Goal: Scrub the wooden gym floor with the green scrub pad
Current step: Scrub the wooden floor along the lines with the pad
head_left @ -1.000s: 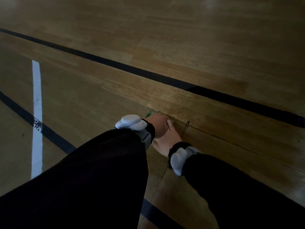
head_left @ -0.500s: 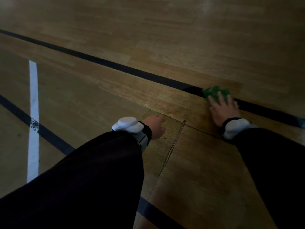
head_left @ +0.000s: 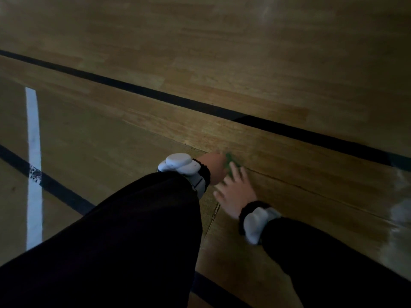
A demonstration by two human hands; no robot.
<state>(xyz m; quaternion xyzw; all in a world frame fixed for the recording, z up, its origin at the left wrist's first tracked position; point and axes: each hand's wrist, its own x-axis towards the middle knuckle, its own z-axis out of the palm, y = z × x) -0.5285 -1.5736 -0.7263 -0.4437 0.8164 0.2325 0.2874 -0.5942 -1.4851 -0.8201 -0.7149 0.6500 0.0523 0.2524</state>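
- The right hand (head_left: 233,192) lies flat on the wooden gym floor (head_left: 222,63), fingers stretched forward and spread, pressing down on the green scrub pad (head_left: 230,163).
- Only a small blurred patch of the pad shows past the fingertips; the rest is hidden under the hand.
- The pad sits on the floor just beside the left hand, near a dark seam (head_left: 300,187) that runs between the boards off to the right.
- The left hand (head_left: 213,168) is down close to the floor right next to the pad; its fingers are out of sight behind the wrist, so whether it is open or closed cannot be told.
- Each wrist carries a white band-mounted device: the left wrist device (head_left: 178,163) faces up, the right wrist device (head_left: 255,223) sits at the cuff.
- Both arms wear black sleeves: the left sleeve (head_left: 111,241) fills the lower left of the view, the right sleeve (head_left: 333,263) comes in from the lower right.
- A long black court line (head_left: 138,88) crosses the floor diagonally beyond the hands.
- A second black line (head_left: 55,187) runs lower left, crossed by a white line (head_left: 33,141) that is scuffed at the crossing.
- A pale glare (head_left: 400,210) shows on the floor at the right edge.
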